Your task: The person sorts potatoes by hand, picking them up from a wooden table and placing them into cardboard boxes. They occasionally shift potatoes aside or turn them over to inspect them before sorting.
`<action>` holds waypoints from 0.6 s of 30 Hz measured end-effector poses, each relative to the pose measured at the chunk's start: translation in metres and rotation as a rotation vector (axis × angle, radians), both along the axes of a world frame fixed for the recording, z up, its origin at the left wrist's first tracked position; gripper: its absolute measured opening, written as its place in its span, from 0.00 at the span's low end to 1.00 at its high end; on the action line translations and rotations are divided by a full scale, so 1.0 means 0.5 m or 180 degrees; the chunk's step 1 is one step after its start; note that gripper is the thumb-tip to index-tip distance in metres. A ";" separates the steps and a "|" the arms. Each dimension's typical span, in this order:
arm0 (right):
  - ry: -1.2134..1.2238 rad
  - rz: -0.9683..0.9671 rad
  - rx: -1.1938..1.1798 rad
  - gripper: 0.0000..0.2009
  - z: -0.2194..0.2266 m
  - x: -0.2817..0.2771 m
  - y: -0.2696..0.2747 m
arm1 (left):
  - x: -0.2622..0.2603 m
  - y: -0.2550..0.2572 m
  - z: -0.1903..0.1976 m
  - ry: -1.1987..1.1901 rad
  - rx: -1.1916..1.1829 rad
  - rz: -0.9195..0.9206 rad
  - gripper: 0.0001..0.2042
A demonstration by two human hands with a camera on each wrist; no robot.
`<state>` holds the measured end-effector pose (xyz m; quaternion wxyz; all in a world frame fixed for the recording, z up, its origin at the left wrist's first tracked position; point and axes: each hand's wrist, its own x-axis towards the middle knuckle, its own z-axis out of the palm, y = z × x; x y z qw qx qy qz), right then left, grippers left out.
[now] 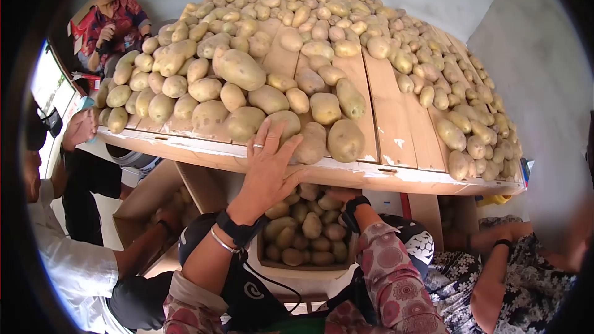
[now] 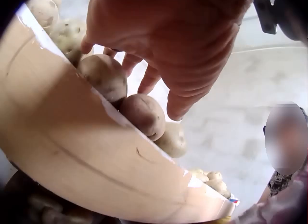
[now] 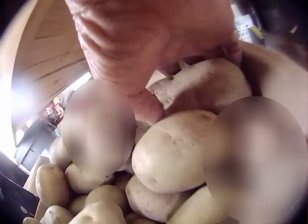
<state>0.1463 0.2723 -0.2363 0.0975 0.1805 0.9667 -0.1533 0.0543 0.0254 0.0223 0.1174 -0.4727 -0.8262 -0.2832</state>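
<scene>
Potatoes lie heaped on a wooden table with a white-streaked front edge. The left hand rests with fingers spread on potatoes at that edge; in the left wrist view the same hand arches over potatoes. Below the edge, a box of potatoes stands between the person's legs. The right hand is mostly hidden under the table edge at the box's back. In the right wrist view the right hand has its fingers curled round a large potato above other potatoes.
A person in a white shirt sits at the left with an arm in another box. Someone in a flowered garment is at the right. Another person is at the back left. Bare boards show between potato heaps.
</scene>
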 end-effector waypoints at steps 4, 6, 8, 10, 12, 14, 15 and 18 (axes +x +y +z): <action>-0.0067 0.0315 -0.0345 0.44 -0.064 -0.044 0.057 | -0.004 0.025 -0.016 0.0075 0.0060 0.0114 0.29; -0.0254 0.0432 -0.0610 0.43 -0.054 -0.047 0.049 | -0.006 0.033 -0.010 0.0147 -0.0029 0.0142 0.29; -0.0402 0.0546 -0.0791 0.42 -0.043 -0.034 0.031 | -0.003 0.031 -0.016 0.0217 -0.0093 0.0194 0.29; 0.0089 0.0424 -0.0717 0.41 0.049 -0.004 -0.022 | -0.007 0.030 -0.025 0.0308 0.0010 0.0182 0.29; 0.0577 0.0246 -0.0558 0.40 0.085 0.020 -0.052 | -0.011 0.029 -0.025 0.0309 0.0056 0.0175 0.29; -0.0475 0.0227 -0.0474 0.38 0.068 0.022 -0.063 | -0.010 0.029 -0.029 0.0329 0.0082 0.0159 0.29; -0.0466 0.0238 -0.0471 0.38 0.073 0.026 -0.061 | -0.010 0.029 -0.032 0.0350 0.0123 0.0158 0.29; -0.0930 0.0018 -0.1072 0.35 0.125 0.058 -0.043 | -0.013 0.028 -0.027 0.0352 0.0143 0.0170 0.29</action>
